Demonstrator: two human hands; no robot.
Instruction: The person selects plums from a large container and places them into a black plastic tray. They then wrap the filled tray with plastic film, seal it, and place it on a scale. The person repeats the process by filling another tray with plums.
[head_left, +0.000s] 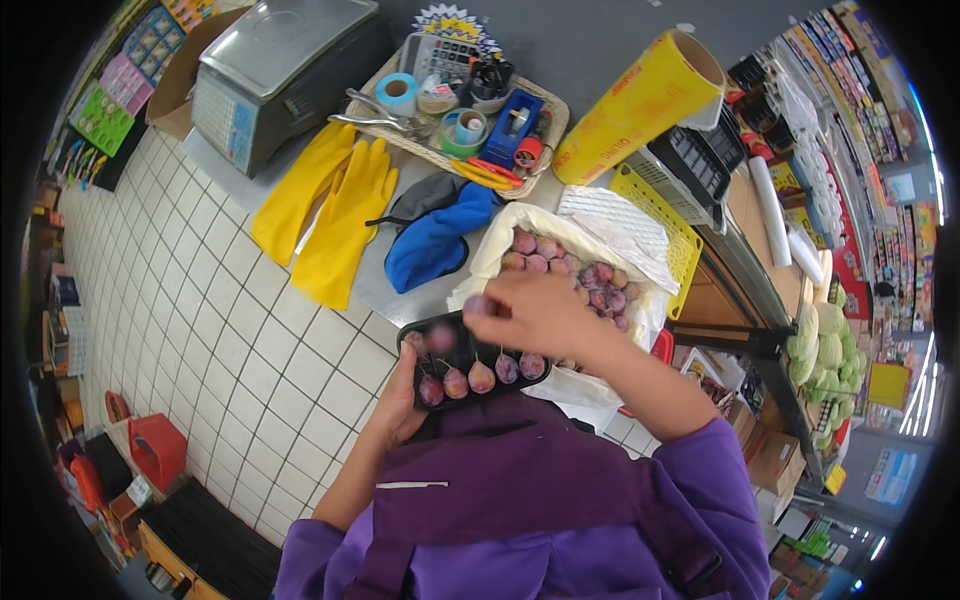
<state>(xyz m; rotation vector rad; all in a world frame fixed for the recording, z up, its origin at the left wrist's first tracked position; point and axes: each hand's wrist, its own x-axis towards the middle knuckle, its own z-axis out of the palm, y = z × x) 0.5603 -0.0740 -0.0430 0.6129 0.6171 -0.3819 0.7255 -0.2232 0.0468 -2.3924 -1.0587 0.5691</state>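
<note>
My left hand (401, 401) grips the left end of a black plastic tray (469, 345), held close to my body. Several plums (481, 377) lie in a row along the tray's near side, and more sit at its left end. Over the tray's far side is my right hand (525, 313), its fingertips closed on a plum (480, 306). Behind that hand and forearm, which hide part of it, a paper-lined box (491, 251) holds many more plums (604, 289).
Yellow rubber gloves (330, 225) and a blue-grey cloth item (435, 240) lie on the metal table. Beyond are a scale (262, 82), a wicker basket (367, 135) with tape and a calculator, and a yellow film roll (637, 109). Shelving with vegetables stands at right.
</note>
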